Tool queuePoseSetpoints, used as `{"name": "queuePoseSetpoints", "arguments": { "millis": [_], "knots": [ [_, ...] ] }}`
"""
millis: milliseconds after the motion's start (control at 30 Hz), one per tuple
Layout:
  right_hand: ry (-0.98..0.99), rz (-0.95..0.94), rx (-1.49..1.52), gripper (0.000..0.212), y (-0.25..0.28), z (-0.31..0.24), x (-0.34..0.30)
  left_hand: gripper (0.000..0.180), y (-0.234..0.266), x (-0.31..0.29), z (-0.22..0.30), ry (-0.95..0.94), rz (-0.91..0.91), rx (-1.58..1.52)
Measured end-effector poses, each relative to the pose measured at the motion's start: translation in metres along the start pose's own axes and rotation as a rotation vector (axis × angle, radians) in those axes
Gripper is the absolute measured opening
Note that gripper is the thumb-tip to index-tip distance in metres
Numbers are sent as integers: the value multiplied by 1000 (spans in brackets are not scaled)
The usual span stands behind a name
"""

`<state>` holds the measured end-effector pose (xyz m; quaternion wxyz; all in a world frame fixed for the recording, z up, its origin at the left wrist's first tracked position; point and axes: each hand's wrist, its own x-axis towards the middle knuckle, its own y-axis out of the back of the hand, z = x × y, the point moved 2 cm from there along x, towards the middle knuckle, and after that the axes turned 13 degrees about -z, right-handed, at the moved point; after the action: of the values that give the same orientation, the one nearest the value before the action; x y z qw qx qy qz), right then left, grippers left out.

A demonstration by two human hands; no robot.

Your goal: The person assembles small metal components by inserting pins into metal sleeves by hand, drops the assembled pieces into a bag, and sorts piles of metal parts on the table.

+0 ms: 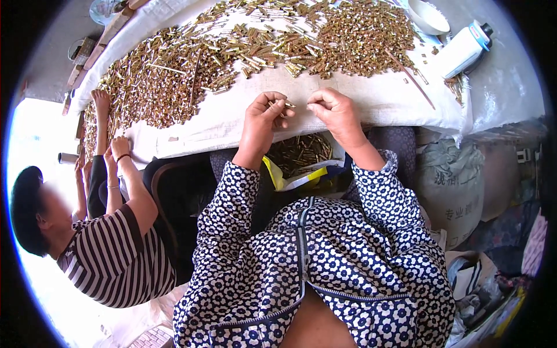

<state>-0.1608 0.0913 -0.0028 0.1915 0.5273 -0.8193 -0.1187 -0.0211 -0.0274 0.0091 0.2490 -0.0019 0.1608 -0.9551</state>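
Note:
Over the near edge of the cloth-covered table, my left hand (266, 120) is closed with its thumb against curled fingers. A small brass-coloured metal piece (289, 105) sticks out from its fingertips toward the right. My right hand (338, 114) faces it a short way off, thumb and forefinger pinched together; anything between them is too small to make out. Below both hands, an open bag (277, 175) with yellow and white sides holds many slim brass-coloured pieces (303, 152). Beyond my hands, more such pieces (261, 55) lie loose across the white cloth (232, 110).
Larger heaps of short metal pieces (362, 37) cover the table's far right and left. A white bottle (464, 51), a white bowl (428, 17) and a thin stick (409, 78) lie right. At left sits a person in a striped shirt (116, 255). A sack (451, 185) stands right.

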Motion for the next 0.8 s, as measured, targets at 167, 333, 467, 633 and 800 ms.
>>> {"name": "queuePoseSetpoints", "arguments": {
  "millis": [167, 333, 467, 633, 800],
  "knots": [
    [192, -33, 137, 9, -1, -13, -3, 11, -4, -4, -1, -32, -15, -69],
    [33, -82, 407, 12, -8, 3, -5, 9, -6, -5, -4, -45, -48, -115],
    [12, -100, 500, 11, -10, 4, -6, 9, -7, -6, -7, -46, -61, -141],
    [10, -90, 507, 10, -13, 9, -7, 8, -10, -6, -8, -65, -67, -150],
    [14, -88, 517, 9, -12, 7, -10, 8, -11, -8, -9, -80, -89, -153]
  ]
}}
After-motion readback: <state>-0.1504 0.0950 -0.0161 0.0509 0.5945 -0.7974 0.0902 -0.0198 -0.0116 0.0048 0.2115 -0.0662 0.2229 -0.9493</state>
